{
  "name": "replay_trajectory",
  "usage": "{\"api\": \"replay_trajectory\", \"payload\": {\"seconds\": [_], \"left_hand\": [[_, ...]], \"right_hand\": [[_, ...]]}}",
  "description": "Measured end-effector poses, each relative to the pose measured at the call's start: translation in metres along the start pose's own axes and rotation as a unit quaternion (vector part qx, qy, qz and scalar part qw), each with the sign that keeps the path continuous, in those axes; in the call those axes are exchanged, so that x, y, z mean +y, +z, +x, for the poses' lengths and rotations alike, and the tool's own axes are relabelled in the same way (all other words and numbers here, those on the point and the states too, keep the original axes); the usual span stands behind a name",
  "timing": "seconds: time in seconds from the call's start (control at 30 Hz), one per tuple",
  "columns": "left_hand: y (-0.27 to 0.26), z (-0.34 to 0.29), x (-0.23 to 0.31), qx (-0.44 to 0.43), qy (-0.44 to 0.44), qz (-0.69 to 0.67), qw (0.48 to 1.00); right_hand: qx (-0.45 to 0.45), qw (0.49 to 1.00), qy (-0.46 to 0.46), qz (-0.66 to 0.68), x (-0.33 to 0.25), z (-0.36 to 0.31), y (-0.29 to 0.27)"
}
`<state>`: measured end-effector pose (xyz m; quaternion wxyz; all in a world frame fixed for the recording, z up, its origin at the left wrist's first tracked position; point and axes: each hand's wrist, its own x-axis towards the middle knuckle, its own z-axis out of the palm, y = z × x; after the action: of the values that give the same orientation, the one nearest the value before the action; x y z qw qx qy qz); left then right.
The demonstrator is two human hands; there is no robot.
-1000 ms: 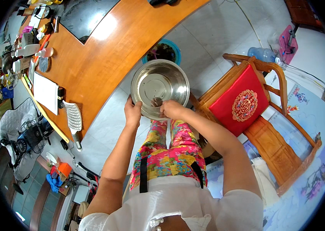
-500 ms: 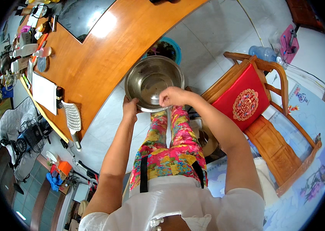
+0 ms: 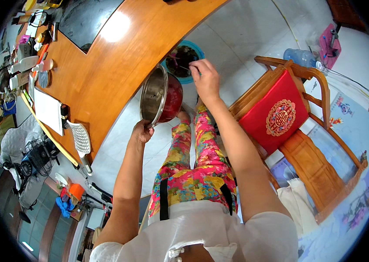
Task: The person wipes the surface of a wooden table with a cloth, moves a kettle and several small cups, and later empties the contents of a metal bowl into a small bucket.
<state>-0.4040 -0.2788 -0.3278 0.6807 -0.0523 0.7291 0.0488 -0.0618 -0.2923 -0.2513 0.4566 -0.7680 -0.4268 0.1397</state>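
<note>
Tipped onto its side since half a second ago, the metal bowl (image 3: 172, 98) now turns its red outer wall to your right, and your right hand (image 3: 206, 81) has swung out from above it to near the right edge of the blue basin (image 3: 199, 50). Your left hand (image 3: 143, 132) grips the bowl's lower rim, keeping it beside the curved edge of the wooden table (image 3: 106, 74); your right fingers are bent and close together, though you cannot tell whether they pinch anything.
</note>
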Motion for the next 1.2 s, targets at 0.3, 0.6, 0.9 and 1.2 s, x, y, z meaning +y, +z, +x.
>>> {"api": "replay_trajectory", "payload": {"seconds": [0.3, 0.6, 0.9, 1.2], "left_hand": [[0.009, -0.008, -0.012, 0.002, 0.028, 0.008, 1.0], [0.016, -0.046, -0.035, -0.018, 0.066, 0.021, 0.997], [0.026, -0.151, -0.072, -0.072, 0.194, 0.146, 0.968], [0.062, -0.234, -0.091, -0.191, 0.297, 0.175, 0.919]], "right_hand": [[-0.068, 0.993, 0.02, -0.097, 0.065, -0.017, 0.054], [-0.09, 0.982, 0.001, -0.167, 0.043, -0.015, 0.014], [0.038, 0.997, 0.062, -0.037, -0.061, -0.012, -0.096], [0.028, 0.996, 0.056, 0.057, -0.164, 0.011, -0.203]]}}
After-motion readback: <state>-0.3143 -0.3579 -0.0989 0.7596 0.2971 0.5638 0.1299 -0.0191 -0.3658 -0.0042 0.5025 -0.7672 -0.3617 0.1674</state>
